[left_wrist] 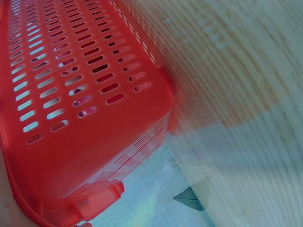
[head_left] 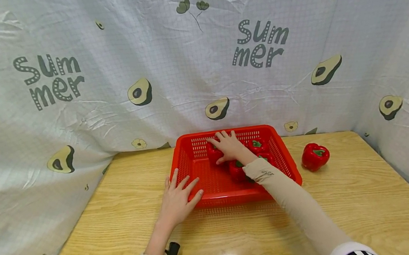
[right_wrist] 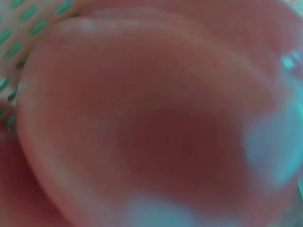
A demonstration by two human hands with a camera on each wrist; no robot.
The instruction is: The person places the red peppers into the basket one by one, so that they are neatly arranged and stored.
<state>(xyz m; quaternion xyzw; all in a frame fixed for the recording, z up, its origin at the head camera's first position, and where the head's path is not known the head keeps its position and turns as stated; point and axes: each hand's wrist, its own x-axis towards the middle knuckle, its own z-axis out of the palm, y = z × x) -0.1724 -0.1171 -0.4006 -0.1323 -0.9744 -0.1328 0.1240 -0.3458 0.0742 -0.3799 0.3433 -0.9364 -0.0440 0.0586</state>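
Observation:
A red plastic basket (head_left: 235, 196) with slotted walls stands on the table. Inside, at the back, my right hand (head_left: 229, 146) grips a glossy red bell pepper (head_left: 213, 156), fingers spread over its top and thumb at its near side. More red bell peppers (head_left: 257, 145) sit in the basket's right half, partly covered by my right forearm. A blurred red pepper surface (right_wrist: 156, 109) fills most of the right wrist view. My left hand (head_left: 178, 198) rests at the basket's front left corner, fingers spread over the rim; the left wrist view shows the basket's slotted wall (left_wrist: 94, 118) close up.
One more red bell pepper (head_left: 315, 157) lies on the wooden table (head_left: 363, 193), to the right of the basket. Behind the table hangs a pale cloth (head_left: 167, 64) printed with avocados and lettering; it also flanks both sides.

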